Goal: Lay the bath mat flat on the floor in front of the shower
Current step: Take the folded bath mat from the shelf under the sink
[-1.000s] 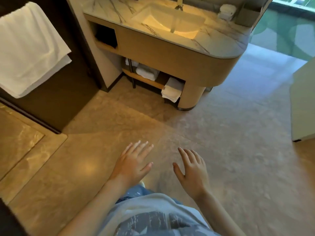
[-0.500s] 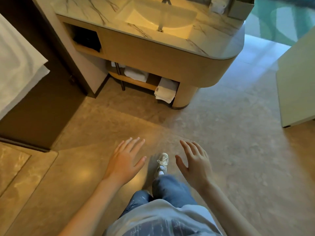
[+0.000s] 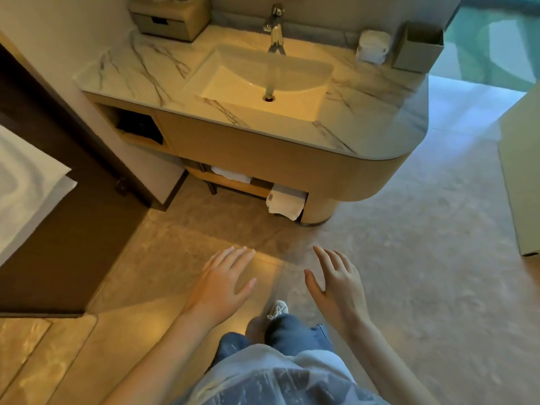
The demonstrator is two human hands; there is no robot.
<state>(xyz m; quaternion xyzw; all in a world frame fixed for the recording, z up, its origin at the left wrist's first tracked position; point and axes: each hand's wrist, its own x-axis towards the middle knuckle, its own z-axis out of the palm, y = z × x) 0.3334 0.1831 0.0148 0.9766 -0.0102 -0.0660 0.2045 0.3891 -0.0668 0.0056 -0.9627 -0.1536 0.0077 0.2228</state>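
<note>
Under the vanity point(image 3: 292, 159) — folded towel point(image 3: 285, 203), tag unreadable — both hands point(image 3: 219, 285) empty.

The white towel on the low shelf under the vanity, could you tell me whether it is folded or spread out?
Folded. The white towel sits as a compact stack with layered edges, its front overhanging the low shelf.

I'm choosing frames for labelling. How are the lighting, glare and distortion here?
Head view: warm yellow light on the sink and the floor, cooler daylight at right; a glare patch between both hands; wide-angle bending of the counter edge; the white cloth at left looks smeared.
</note>
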